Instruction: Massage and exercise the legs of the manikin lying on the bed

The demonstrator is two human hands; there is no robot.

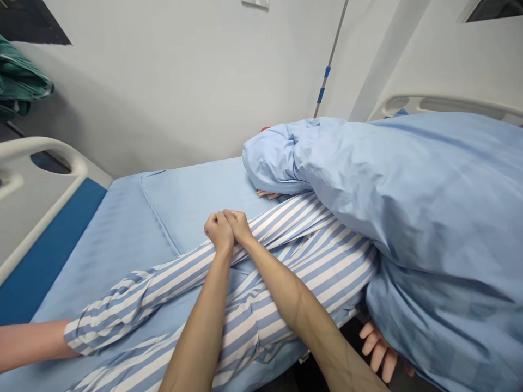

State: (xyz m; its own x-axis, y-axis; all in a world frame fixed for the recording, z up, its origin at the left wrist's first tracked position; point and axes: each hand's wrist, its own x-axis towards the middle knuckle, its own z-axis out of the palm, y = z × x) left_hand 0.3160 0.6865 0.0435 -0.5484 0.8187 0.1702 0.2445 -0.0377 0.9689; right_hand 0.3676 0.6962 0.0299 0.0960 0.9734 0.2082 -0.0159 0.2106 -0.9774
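Observation:
A figure in blue-and-white striped pyjamas lies on a hospital bed, its upper part under a light blue quilt. My left hand and my right hand sit side by side, both closed in fists on a fold of the striped trouser cloth over the far leg. The nearer striped leg stretches to the left, and a bare lower leg comes out of its cuff. The figure's own hand hangs open off the near bed edge. Its other fingers show under the quilt's edge.
A light blue sheet covers the mattress. A white footboard with a blue panel stands at the left. A white headboard rail is at the right. A drip pole with blue clips leans by the wall. Green cloth hangs top left.

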